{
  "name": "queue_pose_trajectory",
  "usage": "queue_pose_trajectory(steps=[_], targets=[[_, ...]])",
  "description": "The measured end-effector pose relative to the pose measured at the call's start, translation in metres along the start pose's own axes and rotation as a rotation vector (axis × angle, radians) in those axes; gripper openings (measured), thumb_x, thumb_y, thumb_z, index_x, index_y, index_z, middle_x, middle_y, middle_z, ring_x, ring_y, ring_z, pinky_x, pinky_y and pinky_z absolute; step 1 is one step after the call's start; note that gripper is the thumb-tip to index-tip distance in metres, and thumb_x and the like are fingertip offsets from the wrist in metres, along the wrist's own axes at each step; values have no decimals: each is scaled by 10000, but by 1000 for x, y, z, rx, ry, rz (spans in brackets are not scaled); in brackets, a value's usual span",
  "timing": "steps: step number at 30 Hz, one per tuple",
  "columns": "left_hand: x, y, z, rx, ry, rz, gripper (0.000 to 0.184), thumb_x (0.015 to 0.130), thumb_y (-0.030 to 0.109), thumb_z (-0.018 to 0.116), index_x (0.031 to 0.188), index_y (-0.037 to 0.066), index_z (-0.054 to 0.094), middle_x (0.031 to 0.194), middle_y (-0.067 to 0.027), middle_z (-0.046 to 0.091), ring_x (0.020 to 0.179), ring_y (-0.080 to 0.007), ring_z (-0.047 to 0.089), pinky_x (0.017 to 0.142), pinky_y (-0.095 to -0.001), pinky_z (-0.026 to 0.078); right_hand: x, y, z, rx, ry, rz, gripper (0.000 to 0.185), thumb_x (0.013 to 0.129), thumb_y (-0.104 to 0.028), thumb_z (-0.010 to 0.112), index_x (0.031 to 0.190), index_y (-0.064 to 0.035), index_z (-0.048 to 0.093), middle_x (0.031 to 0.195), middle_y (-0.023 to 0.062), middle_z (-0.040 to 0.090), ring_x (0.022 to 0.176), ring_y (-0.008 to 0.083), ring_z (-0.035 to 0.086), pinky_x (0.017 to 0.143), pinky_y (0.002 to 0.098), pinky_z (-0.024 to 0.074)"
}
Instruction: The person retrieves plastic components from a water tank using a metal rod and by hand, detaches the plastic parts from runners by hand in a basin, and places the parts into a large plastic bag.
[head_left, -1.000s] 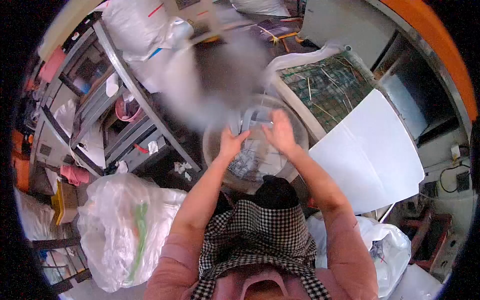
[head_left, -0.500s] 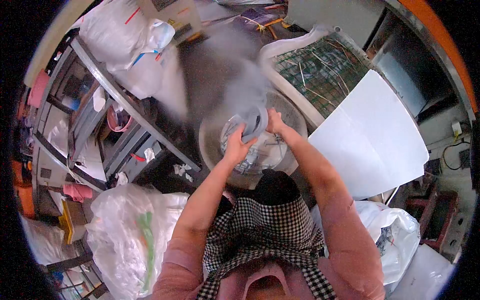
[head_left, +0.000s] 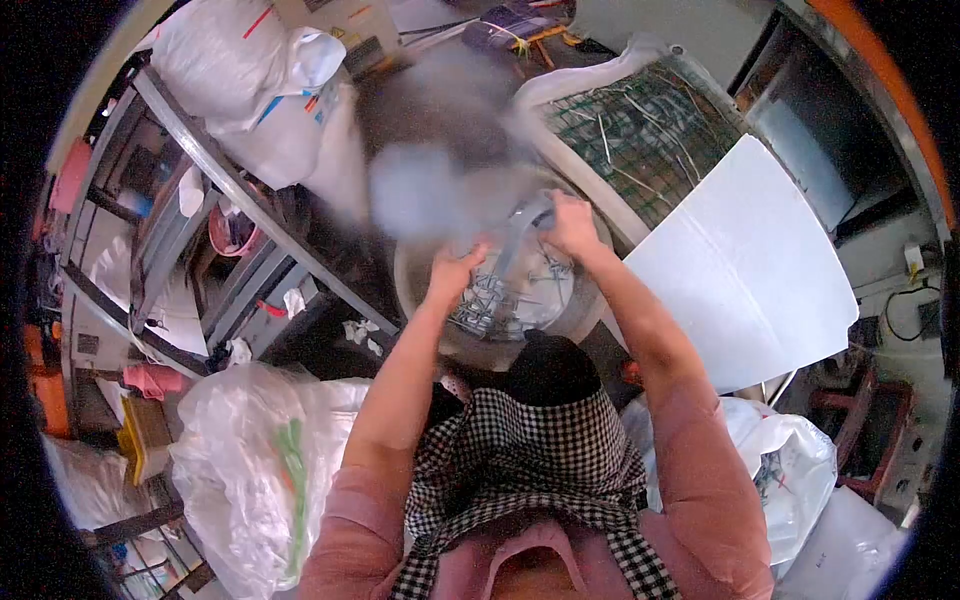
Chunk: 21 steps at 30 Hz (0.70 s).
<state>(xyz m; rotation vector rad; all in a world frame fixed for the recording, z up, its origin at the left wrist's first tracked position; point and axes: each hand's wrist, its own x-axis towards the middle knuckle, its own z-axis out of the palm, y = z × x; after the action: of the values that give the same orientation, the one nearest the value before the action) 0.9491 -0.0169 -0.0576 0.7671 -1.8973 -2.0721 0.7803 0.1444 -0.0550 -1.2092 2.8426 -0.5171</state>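
Observation:
Both of my hands are over a round tub (head_left: 450,350) in front of my lap. Thin grey pieces (head_left: 485,305) lie in a heap inside it. My right hand (head_left: 572,225) is closed on a grey curved piece (head_left: 515,240) above the heap. My left hand (head_left: 458,270) is at the left of that piece, its fingers partly blurred, and what it holds, if anything, cannot be made out. Just beyond my left hand is a pale blurred shape (head_left: 415,190).
A white board (head_left: 740,270) slants at the right, below a frame with green netting (head_left: 640,140). On the left stand a metal rack (head_left: 240,190) and a clear plastic bag (head_left: 240,460). White sacks (head_left: 215,65) lie at the upper left; another white bag (head_left: 790,450) is at the lower right.
The grey curved piece has turned and now sits by my right hand. My left hand has moved left and down, away from it. The blurred pale shape has shifted left.

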Motion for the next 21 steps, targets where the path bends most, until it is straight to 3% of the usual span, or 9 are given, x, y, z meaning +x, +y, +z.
queue_pose_trajectory(steps=[3, 5, 7, 10, 12, 13, 17, 18, 21], targets=[[-3, 7, -20, 99, -41, -92, 277, 752, 156, 656, 941, -18, 551, 781, -38, 591, 693, -130, 537, 658, -274, 418, -10, 16, -20, 63, 112, 139, 621, 572, -328, 740, 1033, -22, 458, 894, 192, 582, 902, 349, 538, 803, 407, 401], [-17, 28, -15, 47, -56, -39, 194, 776, 160, 630, 869, 10, 550, 691, -12, 551, 605, -111, 496, 574, -255, 388, -20, 34, -45, 322, 382, 191, 619, 594, -292, 746, 1048, -8, 436, 889, 194, 577, 877, 368, 542, 788, 420, 408], [-26, 39, -9, 145, 16, -62, 165, 796, 158, 608, 845, 21, 531, 632, 2, 506, 540, -96, 445, 511, -250, 353, -27, 58, -96, 151, 774, 181, 586, 628, -295, 735, 1049, 2, 456, 914, 211, 564, 819, 375, 557, 745, 419, 428], [-27, 36, -8, 109, -79, -3, 171, 816, 157, 581, 895, 25, 506, 596, 8, 466, 509, -87, 424, 483, -236, 336, -44, 111, -203, 304, 1043, 334, 580, 643, -311, 735, 995, 78, 489, 904, 212, 573, 814, 326, 571, 722, 406, 443], [-32, 46, 2, 114, -77, 31, 163, 820, 159, 574, 885, 29, 501, 592, 9, 464, 509, -85, 424, 482, -235, 335, -50, 179, -248, -345, 1306, 528, 738, 659, -457, 690, 1061, 101, 422, 908, 219, 575, 838, 337, 575, 789, 421, 412], [-34, 48, 4, 123, -62, 68, 156, 824, 161, 567, 875, 32, 496, 588, 10, 462, 509, -83, 423, 481, -233, 334, -59, 180, -281, -219, 1233, 679, 826, 650, -520, 667, 1115, 100, 381, 975, 245, 545, 922, 344, 547, 853, 434, 378], [-30, 41, 5, 111, -105, 92, 148, 845, 171, 525, 890, 30, 527, 592, 9, 482, 525, -94, 440, 508, -235, 346, -55, 289, -304, -718, 1016, 1081, 850, 643, -491, 687, 1160, 97, 356, 1068, 228, 504, 1014, 366, 476, 858, 418, 378], [-25, 34, 6, 104, -127, 118, 165, 845, 164, 525, 929, 23, 534, 601, 7, 490, 523, -92, 440, 504, -236, 348, -50, 274, -297, -828, 1123, 993, 781, 634, -430, 711, 1136, 80, 398, 1050, 242, 505, 1014, 371, 468, 845, 405, 389], [-22, 30, 11, 117, -143, 110, 200, 843, 153, 525, 985, 14, 545, 615, 5, 503, 526, -89, 444, 505, -237, 354, -36, 167, -265, -383, 786, 263, 531, 660, -249, 700, 1084, -2, 497, 1023, 209, 526, 990, 358, 479, 818, 412, 403]])
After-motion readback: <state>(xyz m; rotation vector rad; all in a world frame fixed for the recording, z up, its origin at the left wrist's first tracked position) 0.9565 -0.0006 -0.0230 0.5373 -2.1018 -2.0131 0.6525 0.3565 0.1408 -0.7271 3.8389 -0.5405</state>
